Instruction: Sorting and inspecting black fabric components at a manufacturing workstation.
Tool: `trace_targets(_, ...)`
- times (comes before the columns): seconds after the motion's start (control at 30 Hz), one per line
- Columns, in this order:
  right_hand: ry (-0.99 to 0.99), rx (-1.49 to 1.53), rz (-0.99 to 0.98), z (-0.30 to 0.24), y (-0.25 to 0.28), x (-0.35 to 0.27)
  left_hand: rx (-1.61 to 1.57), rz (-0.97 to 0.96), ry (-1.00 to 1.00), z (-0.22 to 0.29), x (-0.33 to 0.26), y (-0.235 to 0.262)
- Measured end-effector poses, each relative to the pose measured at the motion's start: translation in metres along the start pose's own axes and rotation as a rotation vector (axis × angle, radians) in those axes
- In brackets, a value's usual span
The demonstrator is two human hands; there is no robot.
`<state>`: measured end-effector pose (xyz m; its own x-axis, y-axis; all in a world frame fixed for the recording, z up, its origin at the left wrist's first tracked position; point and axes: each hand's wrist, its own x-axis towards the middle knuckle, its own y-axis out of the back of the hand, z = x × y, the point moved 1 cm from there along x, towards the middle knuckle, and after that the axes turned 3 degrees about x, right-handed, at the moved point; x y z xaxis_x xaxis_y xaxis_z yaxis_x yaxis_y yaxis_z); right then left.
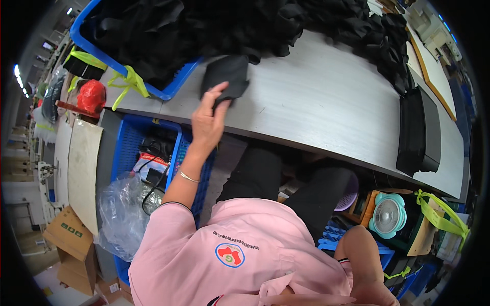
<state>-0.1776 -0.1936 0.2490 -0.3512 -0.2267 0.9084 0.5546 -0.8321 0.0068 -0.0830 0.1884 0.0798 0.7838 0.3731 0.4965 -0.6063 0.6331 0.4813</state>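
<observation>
Left hand (206, 125): thumb and fingers grip the near edge of a black fabric piece (227, 73), located over the near side of a pale table (326, 92); contact between piece and table cannot be determined. The right hand lies outside the view, its state undeterminable. Beyond, heaped black fabric (204, 30) fills a blue basket (171, 93) and spreads along the table's far side; a black stack (416, 132) occupies the right end.

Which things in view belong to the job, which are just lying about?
Job, apparently:
- black piece in left hand
- black heap
- blue basket
- table

Probably just lying about:
- turquoise fan
- cardboard box
- clear plastic bag
</observation>
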Motion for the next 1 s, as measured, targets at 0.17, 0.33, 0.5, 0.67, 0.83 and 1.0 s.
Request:
trace_targets(0.17, -0.052, 0.275, 0.067, -0.004, 0.008, 0.004, -0.465, 0.225, 0.056, 0.057, 0.023, -0.057)
trace_targets(0.33, 0.066, -0.508, -0.102, -0.017, 0.026, 0.015, -1.254, 0.284, 0.594, 0.040, 0.026, -0.134)
trace_targets(0.5, 0.050, -0.546, -0.097, -0.031, 0.044, 0.006, -1.021, -0.165, 0.875, 0.045, -0.042, -0.179)
trace_targets(0.67, 0.075, -0.585, -0.095, -0.024, 0.064, 0.003, -0.664, -0.813, 0.734, 0.050, -0.050, -0.155)
trace_targets(0.83, -0.116, -0.686, -0.205, -0.025, 0.078, -0.021, -0.249, -0.614, 0.265, 0.083, -0.030, -0.145)
trace_targets(1.0, -0.399, -1.259, -0.469, 0.014, 0.100, -0.061, -0.188, -0.691, -0.162, 0.078, -0.021, -0.189)
